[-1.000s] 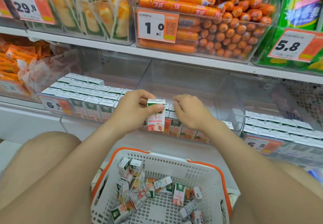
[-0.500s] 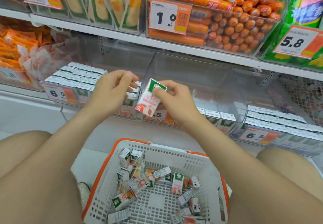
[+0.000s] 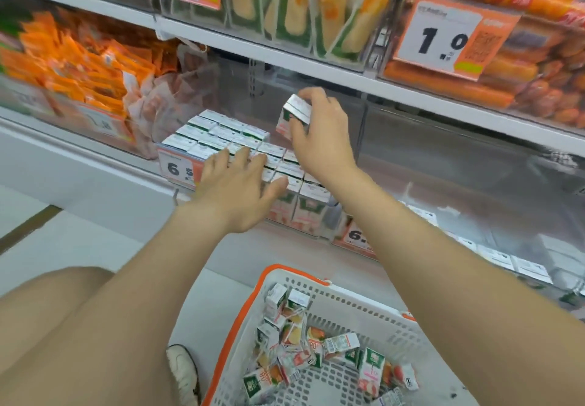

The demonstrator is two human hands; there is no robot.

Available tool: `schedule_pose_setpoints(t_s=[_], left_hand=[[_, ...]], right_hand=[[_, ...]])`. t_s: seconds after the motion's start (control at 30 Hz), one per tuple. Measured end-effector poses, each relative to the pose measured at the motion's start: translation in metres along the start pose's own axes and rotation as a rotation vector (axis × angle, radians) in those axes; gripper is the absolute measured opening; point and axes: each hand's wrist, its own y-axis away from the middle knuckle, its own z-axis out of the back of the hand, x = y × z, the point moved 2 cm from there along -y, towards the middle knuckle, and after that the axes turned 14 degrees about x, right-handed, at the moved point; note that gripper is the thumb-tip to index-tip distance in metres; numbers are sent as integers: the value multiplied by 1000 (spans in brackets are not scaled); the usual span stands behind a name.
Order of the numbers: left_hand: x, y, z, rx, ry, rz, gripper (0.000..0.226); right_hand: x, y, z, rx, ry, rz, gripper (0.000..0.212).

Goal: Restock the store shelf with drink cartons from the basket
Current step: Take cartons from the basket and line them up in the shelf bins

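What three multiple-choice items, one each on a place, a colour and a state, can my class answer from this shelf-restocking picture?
1. Where is the small white-topped drink carton gripped by the right hand? A. above the rows of shelved cartons; B. on a knee; C. on the floor.
2. What colour is the rim of the white plastic mesh basket? A. blue; B. orange; C. green.
3. How is the left hand? A. clenched round a carton; B. open, fingers spread over shelved cartons; C. gripping the basket.
Answers: 1 A, it is held up over the rows. 2 B, orange edging runs round the white mesh. 3 B, its fingers are straight and hold nothing.
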Motion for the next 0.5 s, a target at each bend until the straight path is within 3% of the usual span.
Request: schedule_pose_setpoints(t_s=[0.07,0.2,0.3,0.4,0.5], left_hand=[[-1,2,0,7,-36,-10,84],[-8,1,0,-3,-72,-3,71],[-11,1,1,2,-92,7,72],[-13,3,4,-8,-83,5,68],[-16,8,9,-96,-68,-31,58]], right_hand=[[-8,-27,-11,107,168,-64,39],[-16,-58,-30,444,223,-184,37],[-16,-63,-40,639,304,-208,11],[-10,-57,-36,730,372,-199,12],[-4,-41,-27,646,376,-138,11]])
